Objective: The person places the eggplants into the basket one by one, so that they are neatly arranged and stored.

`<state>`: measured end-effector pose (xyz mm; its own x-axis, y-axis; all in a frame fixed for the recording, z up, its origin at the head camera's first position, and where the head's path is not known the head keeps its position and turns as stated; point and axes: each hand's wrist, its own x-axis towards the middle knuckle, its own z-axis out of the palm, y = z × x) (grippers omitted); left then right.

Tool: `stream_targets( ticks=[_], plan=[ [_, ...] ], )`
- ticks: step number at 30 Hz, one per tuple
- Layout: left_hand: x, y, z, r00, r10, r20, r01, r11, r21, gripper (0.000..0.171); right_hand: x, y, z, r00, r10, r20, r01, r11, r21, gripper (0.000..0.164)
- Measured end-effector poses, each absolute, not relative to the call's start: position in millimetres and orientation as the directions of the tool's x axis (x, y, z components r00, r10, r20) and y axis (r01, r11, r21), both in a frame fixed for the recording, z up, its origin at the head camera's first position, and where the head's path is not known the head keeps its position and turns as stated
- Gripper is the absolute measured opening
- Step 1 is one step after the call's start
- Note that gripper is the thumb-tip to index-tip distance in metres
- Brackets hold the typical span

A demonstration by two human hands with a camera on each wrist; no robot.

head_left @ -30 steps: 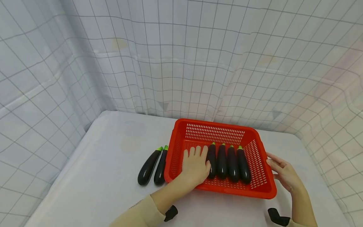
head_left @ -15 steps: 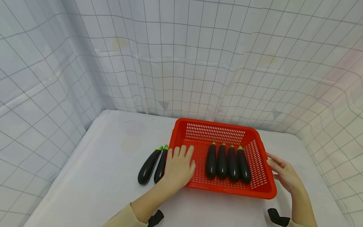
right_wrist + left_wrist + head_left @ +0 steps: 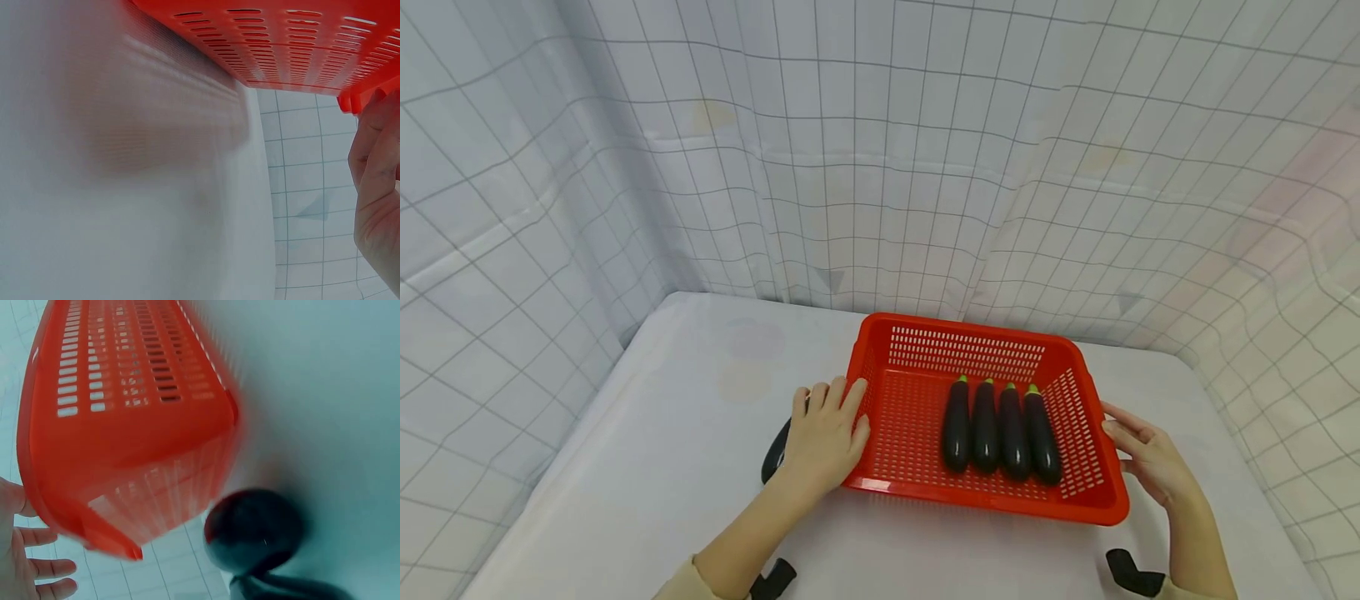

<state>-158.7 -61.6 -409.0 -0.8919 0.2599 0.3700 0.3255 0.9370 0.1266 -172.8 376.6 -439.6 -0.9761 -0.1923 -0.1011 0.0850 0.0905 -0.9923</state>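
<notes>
Nearest: beige cuff (image 3: 685, 586) and black wrist piece (image 3: 773, 581) are showing at the left forearm, a second black piece (image 3: 1133, 573) by the right.

Left hand (image 3: 822, 442) is lying palm down across the basket's left rim, fingers straight and spread slightly, pinching nothing; contact with the rim cannot be told. It is covering part of the dark eggplant (image 3: 772, 454) lying just outside. The left wrist view is showing another dark shape (image 3: 287, 589) beside that rounded end, too cut off to name surely.

Right hand (image 3: 1157, 462) is holding the opposite rim, thumb and fingers bending in and pinching the edge, some tips hidden; likely for steadying the basket.

Red basket (image 3: 910, 433) is standing on the white tabletop (image 3: 662, 467), right of middle, perhaps set there so both hands can reach it. Inside, four eggplants (image 3: 985, 433) are lying side by side toward the right end, green tips pointing away, probably grouped to save floor space.

Farthest: grid-patterned cloth (image 3: 925, 167) is hanging behind, apparently as a screen.
</notes>
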Motion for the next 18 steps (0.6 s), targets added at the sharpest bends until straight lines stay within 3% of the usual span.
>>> stream_targets(
  ticks=[6,18],
  plan=[
    [-161,-83,-411,-0.900,0.210,0.383,0.293,0.940,0.173,0.038,-173,376,-439,-0.976,-0.190,-0.104,0.089,0.087,-0.992,0.038],
    [-163,-117,-440,-0.954,0.136,0.266,0.191,0.962,0.195,0.041,-172,375,-438,-0.978,-0.176,-0.111,0.096,0.089,-0.991,0.038]
  ],
)
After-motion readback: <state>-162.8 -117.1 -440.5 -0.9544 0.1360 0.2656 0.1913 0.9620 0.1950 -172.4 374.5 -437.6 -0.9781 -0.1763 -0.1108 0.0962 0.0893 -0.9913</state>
